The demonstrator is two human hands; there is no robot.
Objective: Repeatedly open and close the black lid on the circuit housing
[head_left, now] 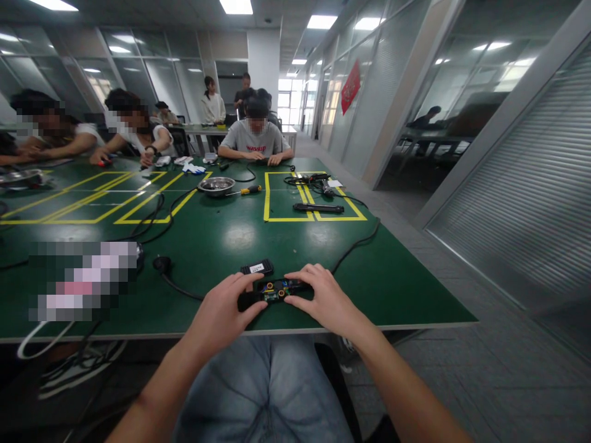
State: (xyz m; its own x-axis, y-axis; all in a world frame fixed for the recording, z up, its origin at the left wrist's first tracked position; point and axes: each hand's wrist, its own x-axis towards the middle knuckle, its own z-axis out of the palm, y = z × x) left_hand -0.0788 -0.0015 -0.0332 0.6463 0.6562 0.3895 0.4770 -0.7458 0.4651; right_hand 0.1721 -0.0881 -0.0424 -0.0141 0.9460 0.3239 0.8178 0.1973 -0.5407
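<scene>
An opened black power adapter (pixel 277 290) lies near the table's front edge, its circuit board and copper-coloured coils facing up. My left hand (pixel 226 303) grips its left end between thumb and fingers. At its right end, the thumb and fingers of my right hand (pixel 325 296) hold it the same way. Just behind it rests a black casing piece (pixel 257 268) with a white label. A black cable (pixel 355 246) runs off beyond my right hand. Left of my left hand lies a black plug (pixel 162 264) on its cord.
The green table (pixel 415 295) has yellow tape outlines. Farther back are a metal bowl (pixel 217 186), a yellow-handled screwdriver (pixel 249 191), a long black part (pixel 318 208) and tangled cables (pixel 318 180). A blurred-out pinkish object (pixel 87 280) stands left. Several people sit around the table.
</scene>
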